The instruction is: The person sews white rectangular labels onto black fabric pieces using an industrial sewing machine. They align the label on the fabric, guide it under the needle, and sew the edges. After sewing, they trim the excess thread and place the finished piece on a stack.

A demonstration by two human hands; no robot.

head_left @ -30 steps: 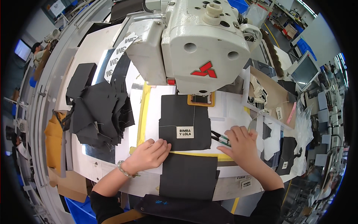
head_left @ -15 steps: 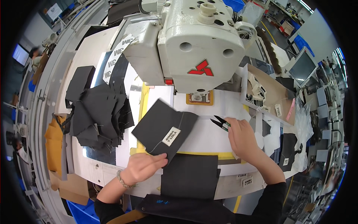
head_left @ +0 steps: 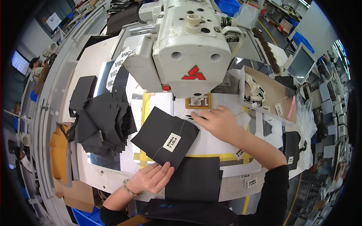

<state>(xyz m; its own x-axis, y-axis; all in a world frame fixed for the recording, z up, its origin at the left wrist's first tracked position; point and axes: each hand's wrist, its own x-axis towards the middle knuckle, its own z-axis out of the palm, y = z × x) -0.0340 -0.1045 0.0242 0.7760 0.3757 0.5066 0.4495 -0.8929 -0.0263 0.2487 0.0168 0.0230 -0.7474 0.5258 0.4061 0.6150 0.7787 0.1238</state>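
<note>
A black fabric piece (head_left: 158, 128) is pinched at its lower corner between the thumb and fingers of my left hand (head_left: 152, 179). It lies tilted over the white work surface. On it sits a white rectangular label (head_left: 171, 142), with loose pale thread running off both ends. My right hand (head_left: 222, 126) is closed around thread snips (head_left: 189, 117), just beyond the fabric's right corner. Only the dark blade tips and a bit of green show; the fingers cover the rest. Nearer to me, a second black fabric piece (head_left: 194, 180) lies flat at the table edge.
A large white sewing machine head (head_left: 192, 56) stands ahead, above an orange-framed clamp (head_left: 198, 101). Stacked black fabric pieces (head_left: 100, 120) lie at left. A cardboard box (head_left: 271, 90) of labels is at right, beside clear plastic (head_left: 305, 128). Loose labels (head_left: 252, 182) lie at the near edge.
My right hand has moved left and inward with the snips, now by the fabric's right corner. The fabric has turned slightly and lies flatter in my left hand. A label shows under my right forearm.
</note>
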